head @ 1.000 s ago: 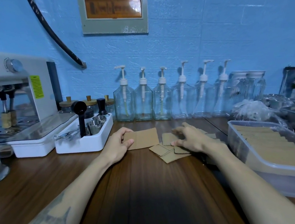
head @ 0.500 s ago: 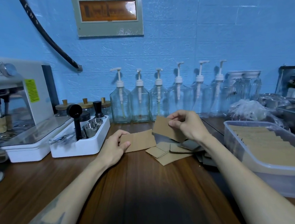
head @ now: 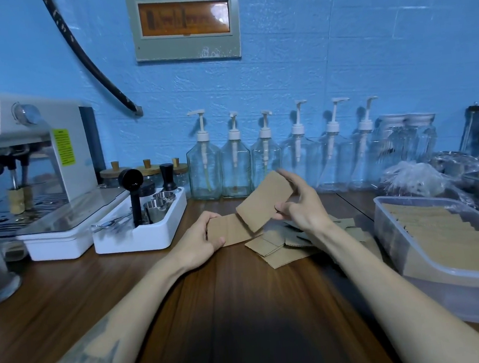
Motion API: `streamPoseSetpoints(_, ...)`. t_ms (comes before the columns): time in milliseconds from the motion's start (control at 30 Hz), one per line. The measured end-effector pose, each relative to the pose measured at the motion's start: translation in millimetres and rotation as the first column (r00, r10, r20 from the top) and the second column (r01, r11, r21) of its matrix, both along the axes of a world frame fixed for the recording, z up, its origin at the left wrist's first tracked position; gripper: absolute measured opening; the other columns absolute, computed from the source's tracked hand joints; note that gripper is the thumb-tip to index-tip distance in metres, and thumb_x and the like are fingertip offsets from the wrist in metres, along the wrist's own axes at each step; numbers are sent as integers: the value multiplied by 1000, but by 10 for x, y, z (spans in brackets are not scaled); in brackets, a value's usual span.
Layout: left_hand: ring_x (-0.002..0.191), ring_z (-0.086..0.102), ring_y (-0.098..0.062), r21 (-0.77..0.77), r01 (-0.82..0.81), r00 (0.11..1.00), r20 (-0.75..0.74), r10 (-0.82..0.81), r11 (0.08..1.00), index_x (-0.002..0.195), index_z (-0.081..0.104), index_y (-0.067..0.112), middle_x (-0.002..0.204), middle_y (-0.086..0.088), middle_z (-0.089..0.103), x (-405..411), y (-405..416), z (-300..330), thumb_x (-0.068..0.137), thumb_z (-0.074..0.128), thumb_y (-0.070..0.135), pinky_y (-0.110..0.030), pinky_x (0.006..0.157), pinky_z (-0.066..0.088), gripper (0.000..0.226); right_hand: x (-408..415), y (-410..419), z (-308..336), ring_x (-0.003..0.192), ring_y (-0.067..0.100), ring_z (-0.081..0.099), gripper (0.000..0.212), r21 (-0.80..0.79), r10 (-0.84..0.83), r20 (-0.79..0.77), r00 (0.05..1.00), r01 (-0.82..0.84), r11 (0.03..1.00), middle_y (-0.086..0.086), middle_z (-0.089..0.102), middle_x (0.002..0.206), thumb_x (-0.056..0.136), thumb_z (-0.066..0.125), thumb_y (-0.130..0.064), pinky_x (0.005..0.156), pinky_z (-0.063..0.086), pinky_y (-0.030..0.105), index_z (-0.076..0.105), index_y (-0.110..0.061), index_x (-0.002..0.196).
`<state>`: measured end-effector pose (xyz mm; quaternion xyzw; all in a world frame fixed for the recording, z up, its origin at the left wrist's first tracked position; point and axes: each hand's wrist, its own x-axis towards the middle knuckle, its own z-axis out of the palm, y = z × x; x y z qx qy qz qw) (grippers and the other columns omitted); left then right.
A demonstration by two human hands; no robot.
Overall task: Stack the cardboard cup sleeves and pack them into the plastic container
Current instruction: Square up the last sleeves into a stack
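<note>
Head view: right hand [head: 298,205] pinches lifted sleeve [head: 265,205]; left hand [head: 201,239] grips stack [head: 231,232]. Light, bendy; hold by edges.

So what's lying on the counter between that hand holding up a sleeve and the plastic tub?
In the head view, loose cardboard sleeves lie scattered between the right hand and the plastic container.

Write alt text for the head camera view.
A person's right hand holds a cardboard sleeve tilted above the one gripped by the left hand on a wooden counter. Loose sleeves lie beside a part-filled plastic container.
</note>
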<state>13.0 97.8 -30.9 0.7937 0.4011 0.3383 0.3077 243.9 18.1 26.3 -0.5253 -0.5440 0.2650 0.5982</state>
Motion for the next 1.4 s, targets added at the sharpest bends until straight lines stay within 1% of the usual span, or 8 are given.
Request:
streamPoseSetpoints(133,100,60,-7,-53,37,999,14,-36,998,121,47,28,110,9,62,19,-62,24,82,79,27,-19,77,48,50,-139,112,-144,93,28,66,36,-78,-85,-41,996,82,994,9,61,104,88,60,12,78,60,43,63,-16,110)
streamPoseSetpoints(267,106,57,-8,-18,20,1000,-13,-20,1000,124,46,25,115,9,58,36,-89,33,84,77,36,-26,86,49,52,-159,182,-262,94,22,68,10,-104,-195,331,923,241,965,2,74,99,88,72,-22,88,54,40,72,-22,98)
streamPoseSetpoints(467,98,57,-16,109,-10,1000,-21,12,994,116,50,28,111,5,59,26,-44,18,96,62,22,-32,88,47,24,-177,153,-341,105,27,62,30,-113,-113,725,679,279,954,6,67,107,88,67,-37,89,51,41,70,-18,111)
streamPoseSetpoints(600,103,58,-17,148,3,1000,0,-3,989,118,53,29,111,8,60,8,-26,9,95,62,17,-38,93,49,27,-187,143,-345,118,30,50,71,-18,-75,840,537,165,986,9,51,128,95,58,-29,101,41,48,20,-34,154)
streamPoseSetpoints(733,104,58,-14,177,4,1000,15,-6,984,120,55,32,110,15,60,7,-11,-6,95,63,16,-38,94,50,31,-214,150,-371,120,31,50,62,-8,-48,921,386,141,990,8,52,131,100,47,-29,98,40,47,17,-33,155)
streamPoseSetpoints(900,103,59,-18,174,-26,1000,13,25,984,116,55,32,110,7,62,9,1,-20,94,63,17,-42,94,50,27,-174,133,-326,120,29,50,62,-19,-19,916,400,92,996,6,54,132,100,44,-21,96,41,47,18,-33,155)
streamPoseSetpoints(1033,104,58,-20,143,-74,997,30,71,987,117,56,28,113,2,62,-18,13,-12,95,63,16,-43,97,49,26,-5,93,-249,114,26,54,67,-56,9,858,513,76,996,2,61,128,97,47,-15,99,43,47,20,-33,155)
streamPoseSetpoints(1400,107,54,-18,104,-89,996,13,88,991,118,51,27,114,0,57,-79,42,9,98,57,15,-28,86,42,24,210,11,-190,140,19,37,57,-332,224,760,610,69,941,-8,45,150,88,67,-34,116,30,43,47,-41,141)
